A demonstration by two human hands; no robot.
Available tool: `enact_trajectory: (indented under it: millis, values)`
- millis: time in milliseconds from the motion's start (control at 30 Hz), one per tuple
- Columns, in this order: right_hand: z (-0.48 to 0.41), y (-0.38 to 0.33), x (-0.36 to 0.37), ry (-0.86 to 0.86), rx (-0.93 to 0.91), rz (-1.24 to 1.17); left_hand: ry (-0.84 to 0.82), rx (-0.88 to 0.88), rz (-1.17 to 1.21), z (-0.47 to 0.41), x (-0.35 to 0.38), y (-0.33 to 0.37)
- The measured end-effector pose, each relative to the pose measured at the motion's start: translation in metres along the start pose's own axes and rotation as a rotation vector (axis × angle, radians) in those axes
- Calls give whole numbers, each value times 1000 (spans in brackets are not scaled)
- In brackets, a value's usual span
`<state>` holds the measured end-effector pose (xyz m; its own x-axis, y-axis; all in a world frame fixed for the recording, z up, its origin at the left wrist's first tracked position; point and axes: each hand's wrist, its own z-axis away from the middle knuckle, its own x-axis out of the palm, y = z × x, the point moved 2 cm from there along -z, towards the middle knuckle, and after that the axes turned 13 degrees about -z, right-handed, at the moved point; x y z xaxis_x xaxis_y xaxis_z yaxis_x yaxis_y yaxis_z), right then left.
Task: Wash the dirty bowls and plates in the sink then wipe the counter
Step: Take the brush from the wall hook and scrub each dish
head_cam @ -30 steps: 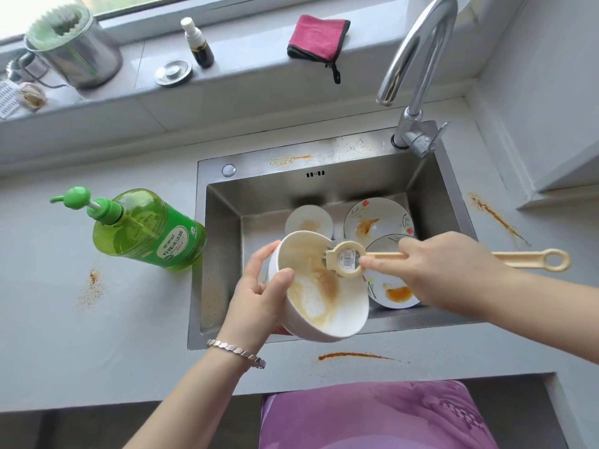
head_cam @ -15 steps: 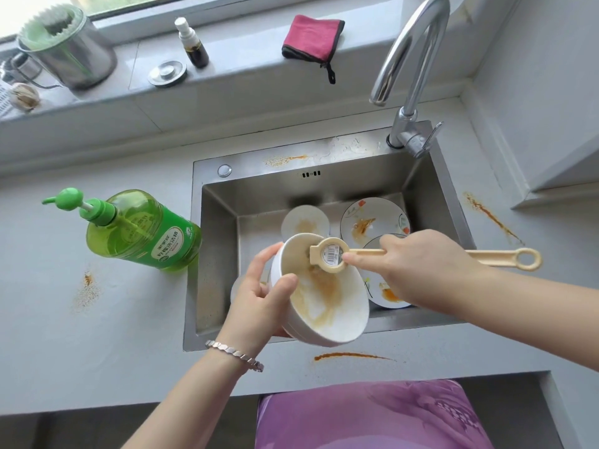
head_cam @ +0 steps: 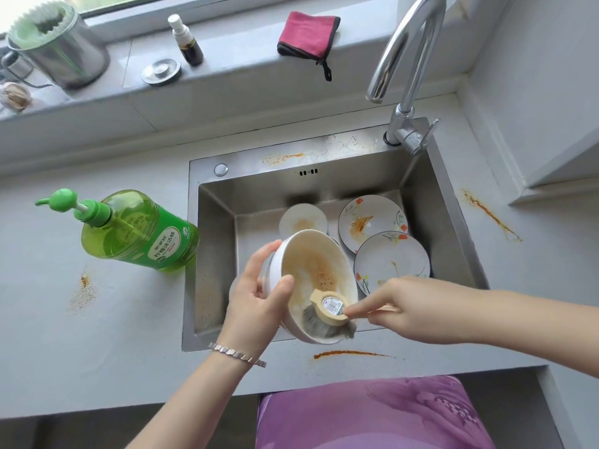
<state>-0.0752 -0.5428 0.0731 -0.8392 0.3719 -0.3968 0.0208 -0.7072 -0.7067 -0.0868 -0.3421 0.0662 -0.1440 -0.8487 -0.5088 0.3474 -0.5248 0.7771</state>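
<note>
My left hand grips the rim of a white bowl smeared with brown sauce and tilts it over the steel sink. My right hand holds a cream dish brush by its handle, the grey bristles pressed against the lower inside of the bowl. On the sink floor lie a small dirty bowl and two flowered plates, one stained at the back and one nearer.
A green dish soap bottle stands left of the sink. The faucet arches over the back right corner. A pink cloth, a small spray bottle and a metal can sit on the sill. Orange stains mark the grey counter.
The brush has swept from the bowl's upper rim down to its lower inside, turning so the bristles show. My right hand moved down and its long handle is now hidden.
</note>
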Motion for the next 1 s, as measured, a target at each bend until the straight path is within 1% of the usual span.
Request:
enact_trajectory:
  millis: [100, 133, 200, 300, 367, 433, 533, 600, 633, 667, 700, 767, 833, 900, 1000]
  values:
    - [-2, 8, -14, 121, 96, 156, 39, -19, 9, -6, -1, -5]
    - [-2, 7, -14, 149, 107, 167, 58, -33, 18, -9, 0, -7]
    - [-1, -1, -5, 109, 98, 79, 89, -54, 32, -14, 1, -11]
    - [1, -8, 3, 33, 93, -174, 107, -72, 52, -17, 2, -15]
    - [0, 1, -3, 48, 119, -210, 113, -100, 82, -16, 1, -16]
    - [-2, 15, -11, 158, 114, -293, 135, -173, 164, -17, 2, -18]
    - [-7, 26, -12, 439, 3, -606, 133, -306, 353, -18, 5, -23]
    - [-12, 27, -9, 672, -10, -815, 126, -340, 409, -19, 6, -25]
    - [-15, 27, -7, 744, 4, -930, 119, -335, 420, -19, 7, -25]
    - [-19, 27, -3, 774, 35, -1049, 107, -319, 426, -19, 7, -25]
    - [-24, 26, 0, 773, 72, -1159, 89, -294, 434, -19, 8, -25]
    - [-32, 24, 6, 711, 118, -1346, 40, -234, 465, -19, 9, -26]
    - [-35, 23, 9, 604, 82, -1486, 4, -202, 516, -21, 10, -29]
    - [-35, 21, 9, 516, 35, -1548, -32, -184, 544, -26, 9, -32]
    - [-34, 24, 6, 472, 29, -1558, -94, -146, 566, -33, 9, -35]
